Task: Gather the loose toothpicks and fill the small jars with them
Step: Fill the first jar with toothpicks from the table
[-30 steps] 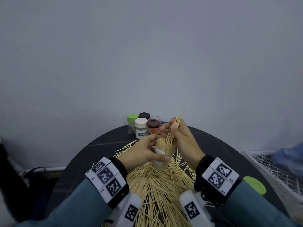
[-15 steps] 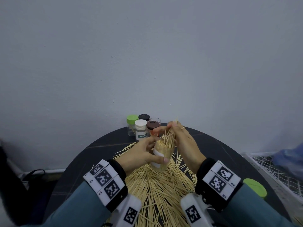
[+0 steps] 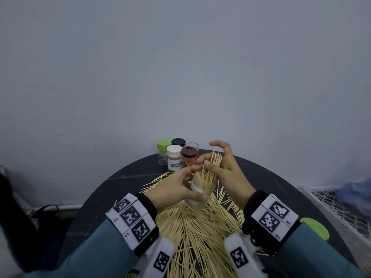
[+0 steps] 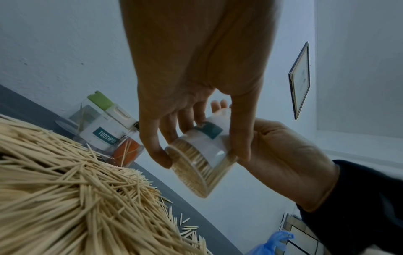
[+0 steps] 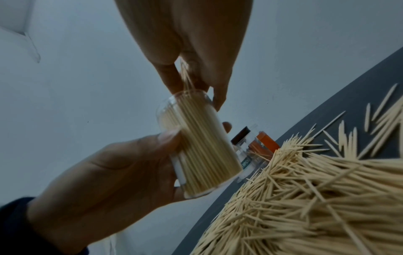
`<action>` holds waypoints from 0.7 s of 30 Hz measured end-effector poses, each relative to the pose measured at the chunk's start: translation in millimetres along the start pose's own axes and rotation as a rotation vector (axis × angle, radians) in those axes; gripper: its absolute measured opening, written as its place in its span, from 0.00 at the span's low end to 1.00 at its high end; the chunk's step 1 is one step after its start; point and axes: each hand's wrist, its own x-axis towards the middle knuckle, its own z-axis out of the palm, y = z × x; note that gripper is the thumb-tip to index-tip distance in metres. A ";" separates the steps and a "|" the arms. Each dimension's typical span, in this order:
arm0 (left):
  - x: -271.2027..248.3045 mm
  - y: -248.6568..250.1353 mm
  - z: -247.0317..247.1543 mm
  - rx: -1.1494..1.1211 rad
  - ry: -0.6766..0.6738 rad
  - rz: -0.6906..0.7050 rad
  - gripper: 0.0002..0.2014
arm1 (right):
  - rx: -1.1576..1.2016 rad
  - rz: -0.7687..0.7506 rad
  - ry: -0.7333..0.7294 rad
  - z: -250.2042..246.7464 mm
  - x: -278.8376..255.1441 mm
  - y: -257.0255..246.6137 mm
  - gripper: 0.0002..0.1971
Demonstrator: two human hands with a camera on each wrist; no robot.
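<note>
A clear small jar (image 3: 200, 189), packed with toothpicks, is gripped round its body by my left hand (image 3: 176, 187) and held tilted above the pile of loose toothpicks (image 3: 196, 227). At the jar's mouth my right hand (image 3: 215, 163) pinches a small bunch of toothpicks (image 3: 213, 160) that stick out of the opening. Its forefinger is lifted away. The right wrist view shows the jar (image 5: 200, 143) almost full, with my fingertips (image 5: 174, 81) at the rim. In the left wrist view the jar (image 4: 202, 165) shows a white label.
Several small jars stand at the back of the round dark table (image 3: 124, 183): a green-lidded jar (image 3: 164, 144), a white-lidded jar (image 3: 174, 157), a brown-lidded jar (image 3: 189, 155) and a black-lidded jar (image 3: 178, 141). A loose green lid (image 3: 315, 227) lies at the right edge. A wire basket (image 3: 331, 207) stands beyond.
My right hand has pushed the bunch of toothpicks lower into the jar's mouth and its forefinger has spread upward. The left hand keeps its grip on the jar.
</note>
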 end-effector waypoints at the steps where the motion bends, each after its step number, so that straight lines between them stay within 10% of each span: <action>1: -0.3 -0.1 0.2 0.010 0.001 -0.004 0.34 | -0.018 -0.010 0.000 -0.4 -0.7 0.9 0.21; 5: 0.5 -0.8 0.3 0.044 -0.001 -0.029 0.33 | -0.077 -0.028 0.033 0.8 0.8 -0.1 0.07; 21: 1.6 -1.7 -8.2 -0.016 0.079 -0.047 0.29 | -0.242 -0.037 -0.044 -5.7 -0.1 4.1 0.14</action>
